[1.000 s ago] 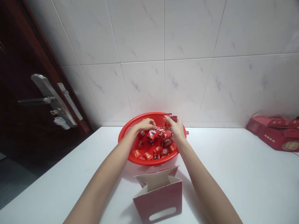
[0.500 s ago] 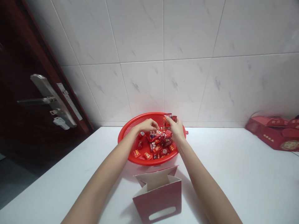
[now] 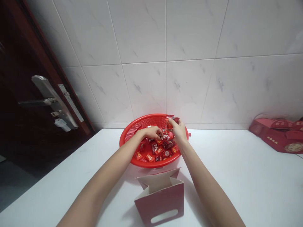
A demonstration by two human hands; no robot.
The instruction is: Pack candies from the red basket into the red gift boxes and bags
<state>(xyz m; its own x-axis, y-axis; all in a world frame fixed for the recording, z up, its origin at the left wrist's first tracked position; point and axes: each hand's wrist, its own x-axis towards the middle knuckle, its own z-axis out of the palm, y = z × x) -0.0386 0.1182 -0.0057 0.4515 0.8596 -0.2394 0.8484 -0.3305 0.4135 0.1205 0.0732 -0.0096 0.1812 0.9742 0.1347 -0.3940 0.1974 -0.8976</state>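
A red plastic basket [image 3: 124,134] with perforated sides holds several wrapped candies [image 3: 159,150] in red and dark red. My left hand [image 3: 152,132] reaches into it, fingers curled down onto the candies; what its fingertips grip, if anything, is hidden. At the basket's right rim, my right hand [image 3: 178,130] is closed on a few red candy packets [image 3: 169,121], which stick up above its fingers. In front of the basket stands a dark red paper box [image 3: 163,201], its top open and an oval handle slot in its near side.
The white table [image 3: 236,176] runs back to a marbled tile wall [image 3: 189,85]. Red decorated boxes [image 3: 276,134] lie at the far right. On the left is a dark red door [image 3: 21,135] with a metal handle [image 3: 35,102] and keys.
My left hand has moved slightly right and lower among the candies, its fingers now reaching down into them. My right hand stays where it was, still holding the packets.
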